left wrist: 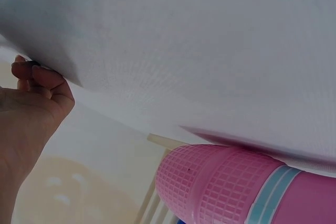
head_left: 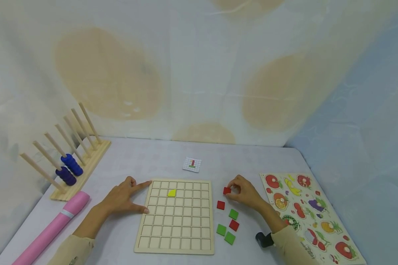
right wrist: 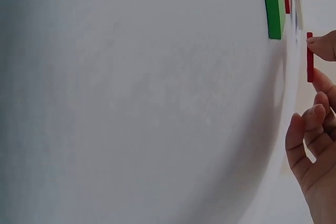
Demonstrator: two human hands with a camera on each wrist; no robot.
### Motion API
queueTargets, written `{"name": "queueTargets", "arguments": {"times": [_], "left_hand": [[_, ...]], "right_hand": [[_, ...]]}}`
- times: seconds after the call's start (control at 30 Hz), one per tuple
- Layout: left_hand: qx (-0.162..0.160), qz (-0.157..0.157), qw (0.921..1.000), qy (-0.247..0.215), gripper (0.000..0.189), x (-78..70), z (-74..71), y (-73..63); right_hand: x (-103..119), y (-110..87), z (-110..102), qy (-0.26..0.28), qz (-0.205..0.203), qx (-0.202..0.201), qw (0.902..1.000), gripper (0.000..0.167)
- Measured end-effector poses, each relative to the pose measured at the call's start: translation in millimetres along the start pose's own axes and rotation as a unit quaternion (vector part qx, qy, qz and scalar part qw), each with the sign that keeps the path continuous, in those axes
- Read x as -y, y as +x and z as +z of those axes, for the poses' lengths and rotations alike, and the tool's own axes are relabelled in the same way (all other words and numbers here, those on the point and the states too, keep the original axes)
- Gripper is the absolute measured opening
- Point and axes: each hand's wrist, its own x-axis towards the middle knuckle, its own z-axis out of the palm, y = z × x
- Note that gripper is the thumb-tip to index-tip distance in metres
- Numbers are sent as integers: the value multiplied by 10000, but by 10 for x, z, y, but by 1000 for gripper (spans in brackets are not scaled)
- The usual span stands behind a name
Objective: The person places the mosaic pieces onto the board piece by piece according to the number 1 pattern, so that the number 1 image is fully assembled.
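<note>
My right hand (head_left: 246,193) pinches a red square tile (head_left: 227,190) between thumb and finger, to the right of the wooden grid board (head_left: 212,213). In the right wrist view the red tile is seen edge-on, held off the table. At the board's left edge, my left hand (head_left: 122,197) has its index finger stretched to the upper left corner and its thumb against the side. A yellow piece (head_left: 171,193) with one rounded corner lies in a cell near the top. Loose red tiles (head_left: 220,205) and green tiles (head_left: 230,238) lie right of the board.
A small pattern card (head_left: 192,164) lies behind the board. On the left stand a peg rack (head_left: 96,156) with blue rings and a pink cylinder (head_left: 53,229). A fruit puzzle board (head_left: 306,213) lies at right, partly under the right forearm, which wears a black device (head_left: 263,240).
</note>
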Motion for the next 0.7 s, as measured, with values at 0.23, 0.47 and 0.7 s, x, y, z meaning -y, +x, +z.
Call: {"name": "queueTargets", "arguments": {"times": [0.23,0.47,0.7], "left_hand": [[17,-3,10000,36,103,-7,9,-4],[7,26,10000,25,103,-21,-3,-16],[-12,33,10000,49,103,-21,-21,-8]], "right_hand": [[71,-15,42,216,-167,60,9996,20],[109,10,131,271,-341,45,9990,20],[250,84,198,384,-362,283,9982,18]]}}
